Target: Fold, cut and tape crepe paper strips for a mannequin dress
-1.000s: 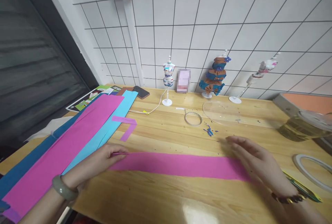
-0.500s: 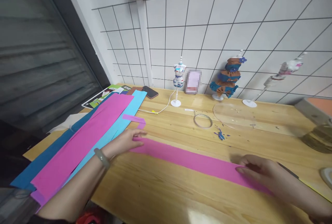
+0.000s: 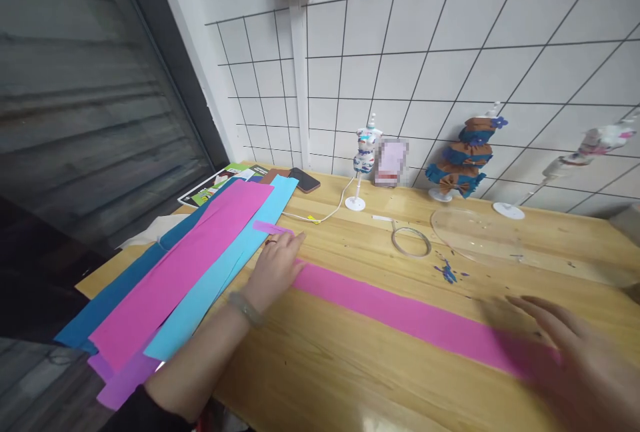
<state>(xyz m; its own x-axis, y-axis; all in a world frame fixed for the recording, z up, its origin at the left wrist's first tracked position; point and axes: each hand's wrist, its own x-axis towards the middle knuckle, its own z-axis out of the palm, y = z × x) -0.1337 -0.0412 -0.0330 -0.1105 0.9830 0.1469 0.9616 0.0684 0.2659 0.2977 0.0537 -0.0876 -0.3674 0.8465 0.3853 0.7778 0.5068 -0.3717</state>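
A long pink crepe-paper strip (image 3: 390, 305) lies across the wooden table. My left hand (image 3: 277, 262) is at its left end, over a small folded purple strip (image 3: 270, 227) and covering part of it. The thumb and fingers look apart; the fingertips are partly hidden. Over the right end of the pink strip, my right hand (image 3: 575, 345) hovers with fingers spread, blurred by motion. Left of my left hand lie stacked crepe-paper sheets: a light blue sheet (image 3: 225, 272), a wide pink sheet (image 3: 190, 262) and a dark blue sheet (image 3: 117, 295).
Along the wall stand a small white dress form (image 3: 367, 152), a dress form in brown and blue ruffles (image 3: 463, 159) and a tilted form (image 3: 593, 149). A tape roll (image 3: 411, 242), a clear disc (image 3: 475, 235), blue scraps (image 3: 447, 272) and a phone (image 3: 305, 181) are on the table (image 3: 310, 365).
My left hand has let go of the pink strip's end and moved over the purple strip. My right hand has opened and released the pink strip. The view has swung left.
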